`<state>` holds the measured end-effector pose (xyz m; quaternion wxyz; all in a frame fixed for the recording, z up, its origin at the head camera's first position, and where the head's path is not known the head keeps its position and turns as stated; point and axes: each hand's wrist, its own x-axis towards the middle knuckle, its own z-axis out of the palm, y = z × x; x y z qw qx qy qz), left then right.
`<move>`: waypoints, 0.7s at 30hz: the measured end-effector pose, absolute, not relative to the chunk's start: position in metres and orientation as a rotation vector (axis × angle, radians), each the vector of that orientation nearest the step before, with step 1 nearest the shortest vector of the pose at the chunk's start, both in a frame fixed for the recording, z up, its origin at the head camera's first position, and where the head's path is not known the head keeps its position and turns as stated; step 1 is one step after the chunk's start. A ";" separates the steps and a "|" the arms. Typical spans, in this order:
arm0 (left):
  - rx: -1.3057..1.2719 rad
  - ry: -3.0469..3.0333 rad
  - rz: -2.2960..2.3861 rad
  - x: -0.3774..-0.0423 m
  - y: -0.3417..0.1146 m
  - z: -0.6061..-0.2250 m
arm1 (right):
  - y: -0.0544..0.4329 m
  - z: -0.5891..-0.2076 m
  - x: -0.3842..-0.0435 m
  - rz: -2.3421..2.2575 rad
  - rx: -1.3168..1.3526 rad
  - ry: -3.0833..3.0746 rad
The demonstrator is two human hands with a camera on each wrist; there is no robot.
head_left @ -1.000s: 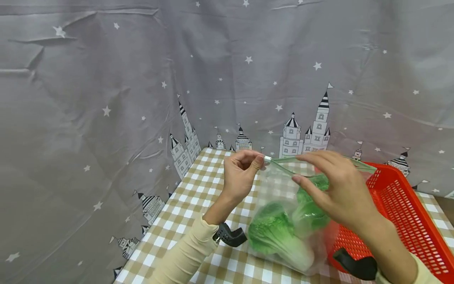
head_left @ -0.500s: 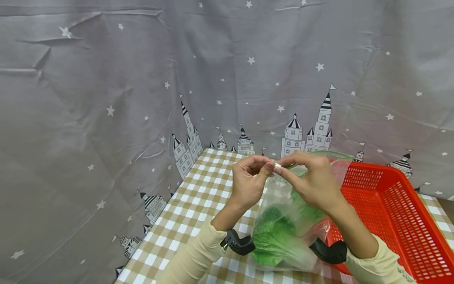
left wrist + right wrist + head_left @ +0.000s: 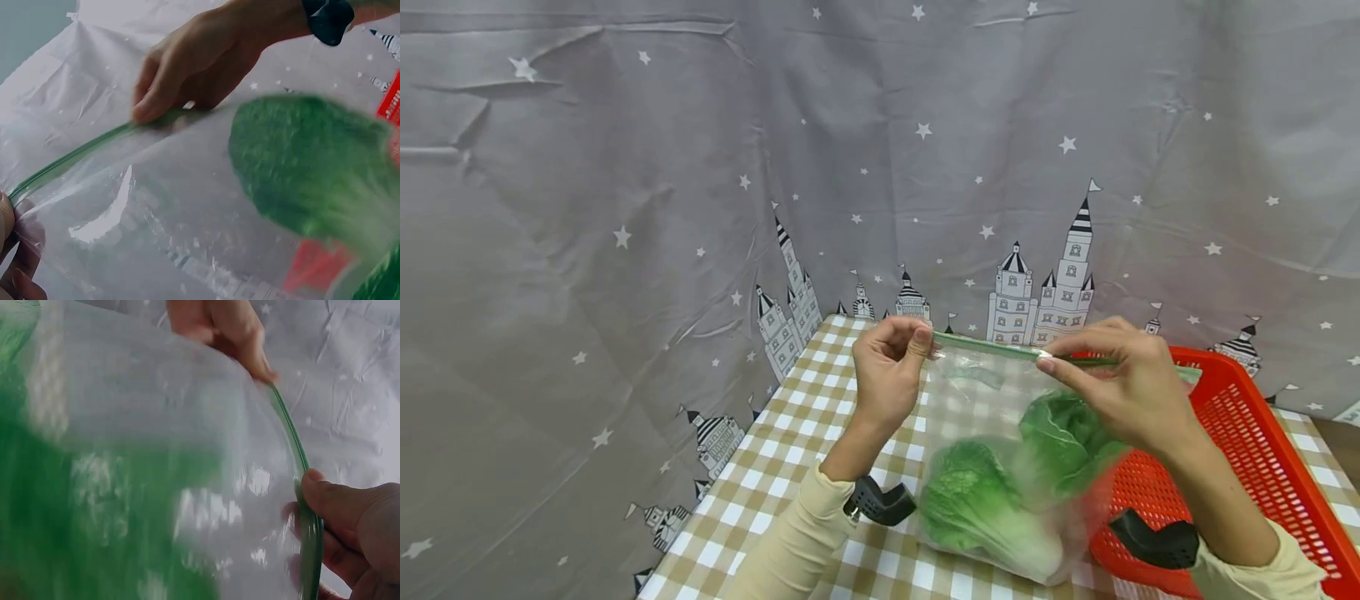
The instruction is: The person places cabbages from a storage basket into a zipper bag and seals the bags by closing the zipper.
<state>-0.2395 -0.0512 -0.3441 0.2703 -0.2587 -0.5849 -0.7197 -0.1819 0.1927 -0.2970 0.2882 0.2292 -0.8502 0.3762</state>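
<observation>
A clear zip bag (image 3: 973,400) with a green zip strip (image 3: 985,344) hangs between my hands, its lower part on the table. Inside are two leafy green heads, one romaine-like with a pale base (image 3: 977,492), the other a darker lettuce (image 3: 1063,433). My left hand (image 3: 887,375) pinches the bag's top left corner between thumb and fingers. Partway along the strip, my right hand (image 3: 1138,387) pinches it at a small white slider (image 3: 1043,355). In the left wrist view the strip (image 3: 69,156) runs taut and looks pressed together between the hands.
A red perforated plastic basket (image 3: 1262,433) stands on the right, partly behind the bag and right arm. The table wears a brown-and-white checked cloth (image 3: 820,408). A grey curtain (image 3: 880,150) with stars and castles hangs behind.
My right hand first moved left to the slider beside my left hand. It has since travelled right along the strip with the slider, and the strip's edges behind it now lie together.
</observation>
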 end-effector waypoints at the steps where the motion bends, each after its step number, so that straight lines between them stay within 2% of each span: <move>1: -0.686 -1.573 -1.933 -0.241 -0.055 -0.345 | 0.198 -0.297 -0.181 0.991 0.605 -2.270; 13: -0.515 -1.538 -1.889 -0.251 -0.091 -0.354 | 0.257 -0.298 -0.164 0.910 0.405 -2.356; 17: -0.565 -1.478 -1.935 -0.238 -0.096 -0.346 | 0.259 -0.294 -0.149 0.933 0.357 -2.415; 21: -0.646 -1.411 -1.945 -0.218 -0.105 -0.332 | 0.255 -0.285 -0.132 0.942 0.497 -2.364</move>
